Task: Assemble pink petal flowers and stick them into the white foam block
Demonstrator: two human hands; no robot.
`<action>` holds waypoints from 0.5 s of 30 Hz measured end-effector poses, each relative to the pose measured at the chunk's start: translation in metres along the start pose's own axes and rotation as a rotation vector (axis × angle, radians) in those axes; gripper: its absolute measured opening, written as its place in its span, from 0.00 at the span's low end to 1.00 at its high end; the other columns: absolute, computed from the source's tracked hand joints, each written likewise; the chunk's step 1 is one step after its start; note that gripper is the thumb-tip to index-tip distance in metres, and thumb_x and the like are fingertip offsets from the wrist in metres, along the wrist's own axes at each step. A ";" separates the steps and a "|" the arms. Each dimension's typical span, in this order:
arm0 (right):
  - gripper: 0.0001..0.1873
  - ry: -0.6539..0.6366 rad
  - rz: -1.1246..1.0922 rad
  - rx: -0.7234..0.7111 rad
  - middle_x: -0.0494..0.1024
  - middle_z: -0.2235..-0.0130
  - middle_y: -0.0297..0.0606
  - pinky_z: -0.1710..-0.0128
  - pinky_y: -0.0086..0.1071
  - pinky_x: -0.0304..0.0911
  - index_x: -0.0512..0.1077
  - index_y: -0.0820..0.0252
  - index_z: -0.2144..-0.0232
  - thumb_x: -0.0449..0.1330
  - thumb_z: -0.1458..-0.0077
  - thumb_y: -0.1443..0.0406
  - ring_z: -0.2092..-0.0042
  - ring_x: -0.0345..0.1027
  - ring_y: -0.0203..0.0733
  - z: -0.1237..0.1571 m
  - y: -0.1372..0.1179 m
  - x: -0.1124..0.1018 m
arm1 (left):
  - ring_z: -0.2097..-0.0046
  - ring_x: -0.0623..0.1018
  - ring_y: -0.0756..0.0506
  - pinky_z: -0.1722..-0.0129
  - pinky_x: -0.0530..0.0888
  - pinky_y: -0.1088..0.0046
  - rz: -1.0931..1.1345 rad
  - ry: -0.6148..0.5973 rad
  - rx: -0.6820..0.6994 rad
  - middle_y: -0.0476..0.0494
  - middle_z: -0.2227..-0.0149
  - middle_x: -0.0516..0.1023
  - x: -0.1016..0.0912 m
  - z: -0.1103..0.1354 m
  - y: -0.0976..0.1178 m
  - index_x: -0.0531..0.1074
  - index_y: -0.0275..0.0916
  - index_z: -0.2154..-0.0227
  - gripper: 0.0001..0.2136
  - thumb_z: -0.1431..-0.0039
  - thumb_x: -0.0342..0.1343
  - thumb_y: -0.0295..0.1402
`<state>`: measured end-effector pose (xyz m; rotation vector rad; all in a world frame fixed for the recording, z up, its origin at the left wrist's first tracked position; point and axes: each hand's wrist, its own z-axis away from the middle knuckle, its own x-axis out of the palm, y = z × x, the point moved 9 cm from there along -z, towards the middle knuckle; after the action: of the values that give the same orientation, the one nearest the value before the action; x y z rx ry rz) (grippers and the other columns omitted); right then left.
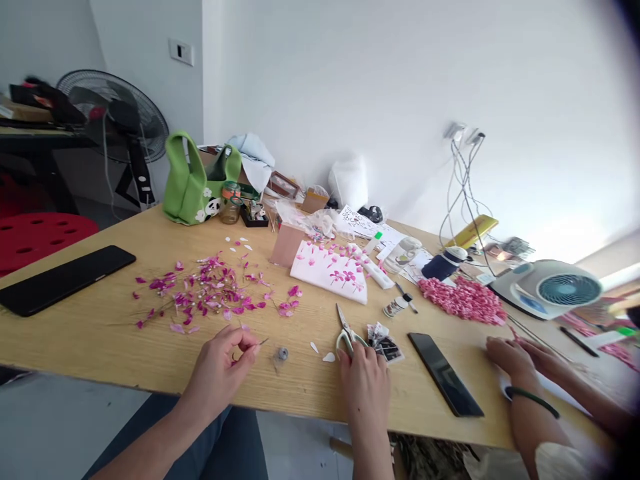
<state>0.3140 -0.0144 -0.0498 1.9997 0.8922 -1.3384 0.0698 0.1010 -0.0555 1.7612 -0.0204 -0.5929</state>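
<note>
Two bare hands work over a pale wooden surface point(300, 393). The left hand point(225, 363) has thumb and forefinger pinched together on a thin dark strand point(264, 342), its tip poking out toward the right. The right hand point(367, 383) lies palm down with its fingertips at the handles of a pair of scissors point(342, 317); whether it grips them I cannot tell. The scissors point away from the person, blades slightly parted.

Between the hands are a small grey spool point(283, 353), nearer the left, and two white petals point(329, 357), nearer the right. Beyond the left hand spreads a loose scatter of magenta flower sprigs point(215, 287) (some paler pink petals among them). Just beside the right hand's fingers, on its right, are small plastic packets point(384, 343); farther right lies a dark phone point(445, 373).

Beyond the right hand, past the scissors, a white block point(325, 273) carries rows of pink blossoms, with a small white bottle point(395, 307) to its right. Well to the right of the right hand, a co-worker's hands point(513, 357) rest close together near a bundle of crinkled pink material point(463, 300); what they hold is unclear.
</note>
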 end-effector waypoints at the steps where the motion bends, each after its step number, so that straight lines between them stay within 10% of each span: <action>1: 0.09 -0.002 0.008 0.019 0.74 0.66 0.45 0.62 0.37 0.55 0.72 0.62 0.67 0.55 0.43 0.62 0.61 0.64 0.52 -0.002 0.000 -0.002 | 0.70 0.72 0.47 0.79 0.67 0.78 -0.003 -0.005 0.001 0.48 0.73 0.70 0.001 0.000 -0.001 0.69 0.40 0.75 0.08 0.46 0.51 0.37; 15: 0.14 0.160 -0.067 0.023 0.71 0.68 0.55 0.63 0.44 0.57 0.72 0.67 0.66 0.49 0.45 0.65 0.64 0.64 0.56 -0.002 0.010 -0.021 | 0.65 0.75 0.43 0.78 0.68 0.78 0.055 -0.014 -0.002 0.46 0.76 0.70 0.006 0.000 0.005 0.69 0.39 0.79 0.08 0.47 0.52 0.35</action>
<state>0.3170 -0.0231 -0.0282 2.1360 1.0284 -1.2424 0.0766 0.0975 -0.0531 1.7487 -0.0780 -0.5650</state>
